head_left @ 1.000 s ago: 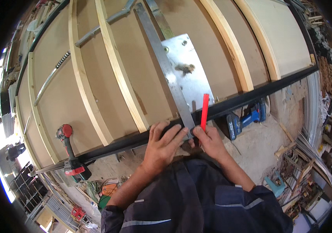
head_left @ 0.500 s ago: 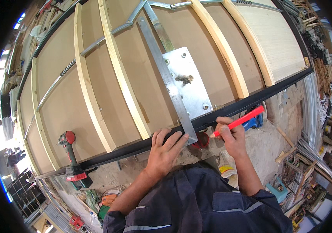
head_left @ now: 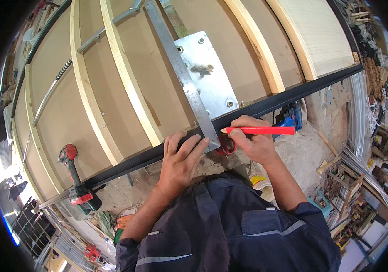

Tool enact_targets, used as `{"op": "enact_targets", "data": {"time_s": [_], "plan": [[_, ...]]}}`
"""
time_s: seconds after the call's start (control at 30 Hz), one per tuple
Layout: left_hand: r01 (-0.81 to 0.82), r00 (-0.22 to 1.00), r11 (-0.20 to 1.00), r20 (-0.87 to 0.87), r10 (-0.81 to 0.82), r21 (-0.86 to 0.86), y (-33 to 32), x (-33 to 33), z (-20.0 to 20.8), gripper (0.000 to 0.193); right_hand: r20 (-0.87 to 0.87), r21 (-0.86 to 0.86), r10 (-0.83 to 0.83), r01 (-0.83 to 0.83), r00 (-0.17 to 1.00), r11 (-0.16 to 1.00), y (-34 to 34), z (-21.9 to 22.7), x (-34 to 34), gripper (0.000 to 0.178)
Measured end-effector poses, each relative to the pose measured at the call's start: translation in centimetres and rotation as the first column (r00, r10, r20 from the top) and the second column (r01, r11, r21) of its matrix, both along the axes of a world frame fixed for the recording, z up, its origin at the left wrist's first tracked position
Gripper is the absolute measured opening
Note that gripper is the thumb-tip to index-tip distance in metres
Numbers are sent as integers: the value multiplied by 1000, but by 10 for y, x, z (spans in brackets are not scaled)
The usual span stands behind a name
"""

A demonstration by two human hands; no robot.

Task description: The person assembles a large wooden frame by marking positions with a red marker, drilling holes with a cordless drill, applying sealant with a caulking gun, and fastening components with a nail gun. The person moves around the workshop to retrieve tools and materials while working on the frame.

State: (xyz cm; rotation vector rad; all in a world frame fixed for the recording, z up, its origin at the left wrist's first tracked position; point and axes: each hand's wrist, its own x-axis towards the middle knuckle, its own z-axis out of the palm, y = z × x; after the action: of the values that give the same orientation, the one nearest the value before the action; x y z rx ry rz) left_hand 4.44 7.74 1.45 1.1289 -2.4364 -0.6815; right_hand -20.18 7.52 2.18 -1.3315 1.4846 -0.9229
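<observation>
A long steel try square lies across the frame, its corner end over the near black rail. My left hand curls over the rail, fingers a little apart, holding the square's corner end against it; the parts under the hand are hidden. In my right hand is a red carpenter's pencil, pinched between thumb and fingers. Its tip points left, at the right edge of the square, over the rail. Under the square is a shiny metal plate with bolts at its corners.
Pale wooden slats span the brown panel. A cordless drill rests at the frame's left near edge. Below the rail are a blue power tool, red handles and a yellow-white tub. Metal strips lie at the right.
My right hand has brought the pencil left to the square's edge and turned it nearly level. The left hand stays on the square. The whole view has shifted slightly.
</observation>
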Motion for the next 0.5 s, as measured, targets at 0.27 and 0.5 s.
{"op": "enact_targets", "data": {"time_s": [0.27, 0.5], "plan": [[6, 1000, 1000, 11, -6, -12, -2, 0, 2, 61, -81, -230, 97, -113, 992, 967, -4, -1, 5, 8], [14, 1000, 999, 11, -14, -40, -1, 0, 1, 63, -196, -380, 160, -225, 967, 897, -6, -4, 4, 9]]}}
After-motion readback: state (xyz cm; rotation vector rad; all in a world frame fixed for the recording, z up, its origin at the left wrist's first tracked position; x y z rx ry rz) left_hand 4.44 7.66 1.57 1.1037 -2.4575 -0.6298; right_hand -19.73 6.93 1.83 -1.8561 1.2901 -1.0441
